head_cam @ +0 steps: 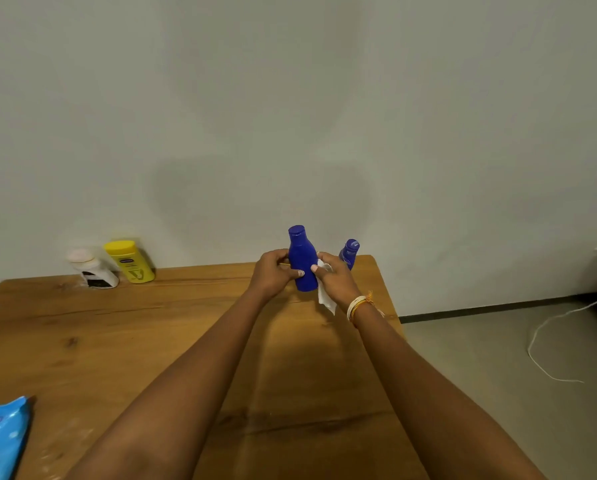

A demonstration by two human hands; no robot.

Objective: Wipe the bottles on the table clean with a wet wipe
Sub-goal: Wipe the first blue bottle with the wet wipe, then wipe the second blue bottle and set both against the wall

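Between my fingers – L hand (275, 271) grips blue bottle (302, 259), R hand (333, 280) pinches wet wipe (326, 295) w/ thumb; slick plastic could slip.

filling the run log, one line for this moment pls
left hand: holds blue bottle | right hand: presses wipe on it | stage: wiping

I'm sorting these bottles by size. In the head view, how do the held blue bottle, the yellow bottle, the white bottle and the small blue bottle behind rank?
1. Held blue bottle, though it is nearer the camera.
2. Yellow bottle.
3. White bottle, close to the yellow.
4. Small blue bottle, partly hidden behind the right hand, so unsure.
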